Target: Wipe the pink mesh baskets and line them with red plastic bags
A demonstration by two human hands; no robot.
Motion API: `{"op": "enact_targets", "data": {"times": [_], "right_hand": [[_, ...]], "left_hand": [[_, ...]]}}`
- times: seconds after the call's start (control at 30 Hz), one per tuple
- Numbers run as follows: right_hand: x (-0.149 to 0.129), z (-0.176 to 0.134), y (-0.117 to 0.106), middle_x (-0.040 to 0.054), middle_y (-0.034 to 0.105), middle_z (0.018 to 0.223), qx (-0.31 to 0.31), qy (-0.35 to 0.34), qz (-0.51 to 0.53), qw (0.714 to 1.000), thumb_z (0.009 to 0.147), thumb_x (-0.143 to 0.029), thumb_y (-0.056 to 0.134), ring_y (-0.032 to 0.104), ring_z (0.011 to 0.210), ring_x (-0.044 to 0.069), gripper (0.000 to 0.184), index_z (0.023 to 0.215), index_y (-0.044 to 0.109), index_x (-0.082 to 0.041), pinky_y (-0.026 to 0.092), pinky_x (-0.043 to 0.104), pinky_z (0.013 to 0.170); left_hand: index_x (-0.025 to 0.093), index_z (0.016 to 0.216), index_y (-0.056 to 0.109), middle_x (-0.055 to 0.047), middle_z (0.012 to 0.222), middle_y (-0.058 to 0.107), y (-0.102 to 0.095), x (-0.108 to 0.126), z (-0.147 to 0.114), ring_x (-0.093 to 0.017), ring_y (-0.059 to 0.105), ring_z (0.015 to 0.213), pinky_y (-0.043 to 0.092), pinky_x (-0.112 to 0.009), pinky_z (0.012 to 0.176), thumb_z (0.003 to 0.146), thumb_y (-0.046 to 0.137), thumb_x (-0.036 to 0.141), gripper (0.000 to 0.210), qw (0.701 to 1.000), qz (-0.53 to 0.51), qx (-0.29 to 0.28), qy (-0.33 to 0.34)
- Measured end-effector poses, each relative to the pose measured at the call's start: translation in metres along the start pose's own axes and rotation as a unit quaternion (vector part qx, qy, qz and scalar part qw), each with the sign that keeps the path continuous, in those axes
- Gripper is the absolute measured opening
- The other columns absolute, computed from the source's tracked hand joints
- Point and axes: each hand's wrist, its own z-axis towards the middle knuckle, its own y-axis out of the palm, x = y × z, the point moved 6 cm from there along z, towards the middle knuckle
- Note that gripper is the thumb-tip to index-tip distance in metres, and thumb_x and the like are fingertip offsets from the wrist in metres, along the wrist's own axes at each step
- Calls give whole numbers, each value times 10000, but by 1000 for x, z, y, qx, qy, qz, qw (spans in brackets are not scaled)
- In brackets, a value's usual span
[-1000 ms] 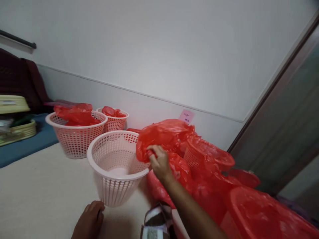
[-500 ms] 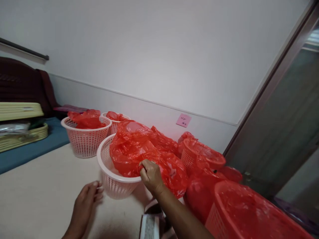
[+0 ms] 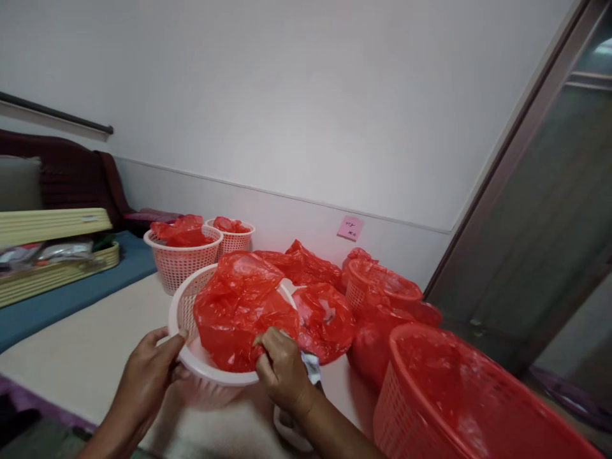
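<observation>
A pale pink plastic basket (image 3: 178, 315) with a perforated wall stands in front of me, tilted a little toward me. My left hand (image 3: 143, 376) is closed on its left rim, thumb on top and fingers underneath. Gathered in my right hand (image 3: 284, 373) is the edge of a crumpled red plastic bag (image 3: 239, 309), which bulges inside the basket; the bag's contents are hidden. Just right of the basket lies another red plastic bag (image 3: 327, 322). A small grey-white item (image 3: 312, 368) shows partly behind my right wrist; its kind cannot be made out.
Two pale baskets (image 3: 184, 264) (image 3: 236, 239) with red bags stand at the back left. Red baskets (image 3: 396, 382) (image 3: 356, 280) line the right side. A yellow case (image 3: 57, 280) lies open at left. A pink note (image 3: 350, 227) is on the wall (image 3: 287, 127).
My left hand has moved up from the table surface and taken hold of the basket rim. The basket and the bag in my right hand have come nearer and tilted slightly toward me.
</observation>
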Motion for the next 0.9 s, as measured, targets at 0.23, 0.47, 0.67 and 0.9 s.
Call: {"op": "enact_targets", "data": {"times": [0.23,0.47,0.67,0.9], "right_hand": [[-55,-20,-16,11,564,814,-60,57,98,992,672,-23,472,532,761,152,319,900,625,-186,380,257,678],[-66,-12,-18,-8,587,794,4,118,170,978,650,-6,512,564,758,130,317,857,671,-187,390,225,680],[-70,1,-26,16,616,816,91,109,188,972,683,-23,487,587,796,146,298,867,669,-170,438,245,732],[-99,-7,-13,109,633,975,40,-87,84,992,745,-10,459,563,937,216,337,1012,629,-125,466,356,862]], "left_hand": [[205,982,593,51,650,646,-53,-3,-50,-133,602,516,538,-222,439,542,874,336,538,995,-23,-16,-96],[218,901,619,61,698,663,-75,-13,-52,-109,633,590,556,-167,512,623,852,271,366,996,-36,-9,-86],[195,951,603,15,804,704,-46,3,-69,-141,682,646,599,-221,564,734,739,256,263,994,-72,9,-86],[200,1046,548,-8,808,714,-27,-1,-68,-178,703,663,609,-275,566,609,849,165,532,997,-53,-46,-38]]}}
